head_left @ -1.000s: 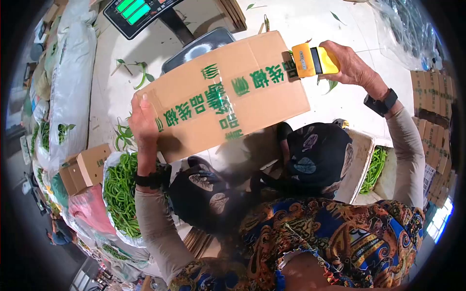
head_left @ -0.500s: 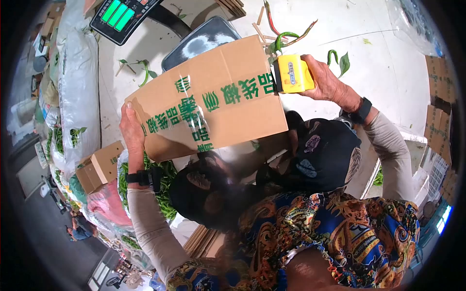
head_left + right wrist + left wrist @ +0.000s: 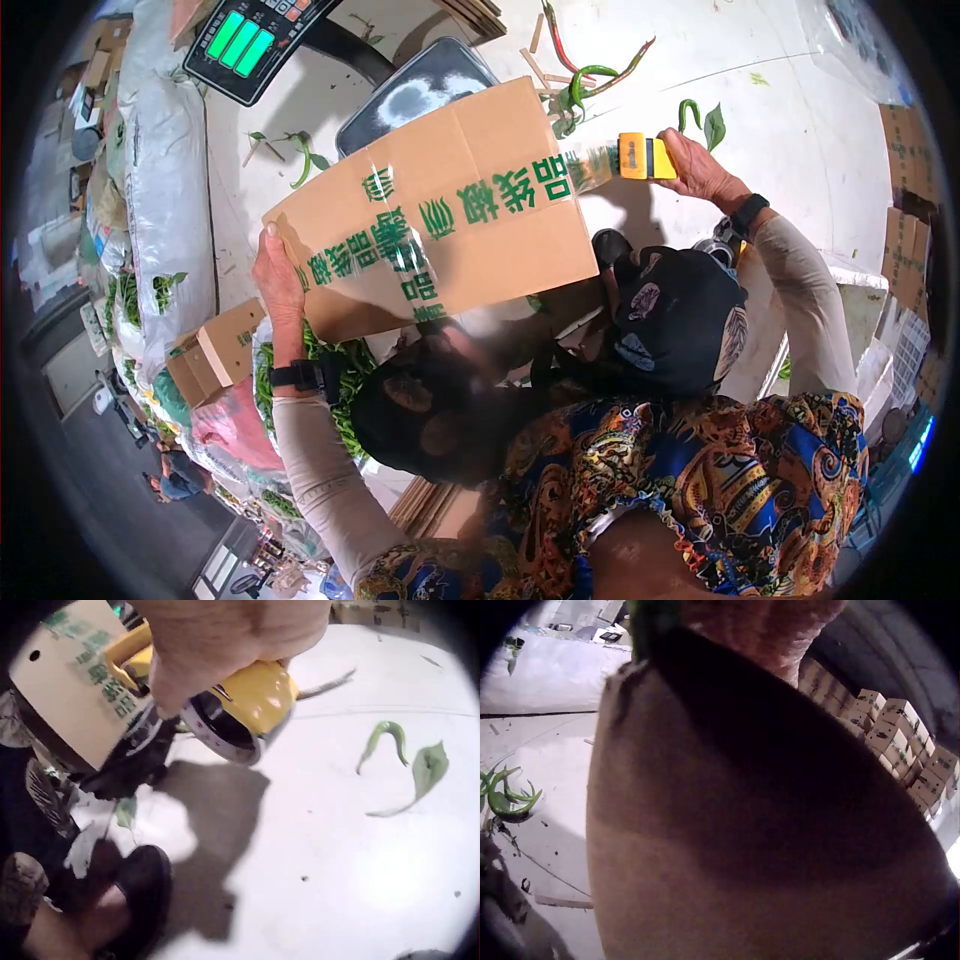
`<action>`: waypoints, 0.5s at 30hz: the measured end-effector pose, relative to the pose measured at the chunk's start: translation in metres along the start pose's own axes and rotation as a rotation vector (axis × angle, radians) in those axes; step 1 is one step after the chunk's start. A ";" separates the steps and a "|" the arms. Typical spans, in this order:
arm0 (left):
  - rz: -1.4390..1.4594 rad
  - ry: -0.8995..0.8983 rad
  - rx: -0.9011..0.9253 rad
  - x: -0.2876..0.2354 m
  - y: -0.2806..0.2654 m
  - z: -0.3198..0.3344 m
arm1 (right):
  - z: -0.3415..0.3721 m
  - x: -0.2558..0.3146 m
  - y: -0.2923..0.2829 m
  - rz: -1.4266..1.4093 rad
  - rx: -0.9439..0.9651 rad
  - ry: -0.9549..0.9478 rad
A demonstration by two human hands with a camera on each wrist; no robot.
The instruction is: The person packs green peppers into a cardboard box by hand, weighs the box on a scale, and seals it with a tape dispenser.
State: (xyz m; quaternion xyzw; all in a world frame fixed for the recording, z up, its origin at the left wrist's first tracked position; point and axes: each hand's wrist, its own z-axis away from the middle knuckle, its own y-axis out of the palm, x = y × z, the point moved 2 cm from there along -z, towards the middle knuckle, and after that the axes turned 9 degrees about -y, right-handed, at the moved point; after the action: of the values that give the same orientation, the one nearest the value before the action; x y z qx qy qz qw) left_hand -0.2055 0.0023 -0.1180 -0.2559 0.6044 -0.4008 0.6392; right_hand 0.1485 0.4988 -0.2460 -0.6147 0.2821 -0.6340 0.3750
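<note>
A cardboard box (image 3: 480, 225) with green printed tape across its face is held tilted above the knees. My left hand (image 3: 278, 275) grips its left end, the thumb at the edge. In the left wrist view a brown cardboard panel (image 3: 705, 847) fills most of the picture, and the fingers are largely hidden. My right hand (image 3: 697, 168) holds a yellow tape dispenser (image 3: 636, 157) off the box's right edge. A strip of printed tape (image 3: 592, 166) stretches between that edge and the dispenser. The tape roll (image 3: 225, 731) shows beneath the hand in the right wrist view.
A scale platform (image 3: 365, 125) stands behind the box, its lit display (image 3: 240, 45) at upper left. Loose peppers (image 3: 577, 88) and leaves lie on the pale floor. A sack of green peppers (image 3: 345, 395) and a small open carton (image 3: 215, 350) sit at left.
The dispenser went down against the box's right edge, then moved away to the right, drawing out a strip of tape. My left hand keeps its hold on the left end.
</note>
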 end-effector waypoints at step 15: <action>-0.004 -0.075 0.021 -0.007 0.001 0.005 | -0.142 0.120 0.008 0.672 0.525 -0.048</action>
State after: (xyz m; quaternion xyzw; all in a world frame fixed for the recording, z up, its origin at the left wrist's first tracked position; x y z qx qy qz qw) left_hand -0.1999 0.0081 -0.1143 -0.2654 0.5753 -0.3985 0.6631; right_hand 0.0136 0.3808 -0.1965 -0.3867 0.2870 -0.5123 0.7111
